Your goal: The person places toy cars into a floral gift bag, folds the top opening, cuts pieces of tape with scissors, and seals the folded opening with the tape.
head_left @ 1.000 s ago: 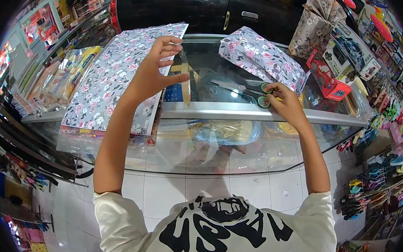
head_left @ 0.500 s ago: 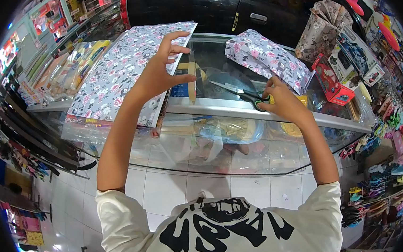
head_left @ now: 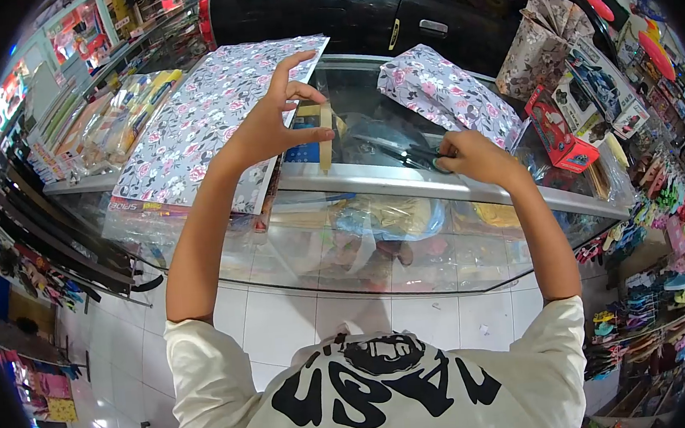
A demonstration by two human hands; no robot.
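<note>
Scissors (head_left: 412, 157): dark, were gripped in the right hand (head_left: 475, 158), blurred blades pointing left | Tape strip (head_left: 325, 119): yellowish, narrow, ran straight beside the left hand's (head_left: 260, 132) thumb

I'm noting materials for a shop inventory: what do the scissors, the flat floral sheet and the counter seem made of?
Scissors: probably metal blades, slim and greyish though blurred, with dark, likely plastic handles partly hidden by the right hand.
Flat floral sheet: apparently printed paper, judging by its crisp straight edge.
Counter: glass, see-through with reflections, and a silvery, smooth edge strip, perhaps aluminium.
</note>
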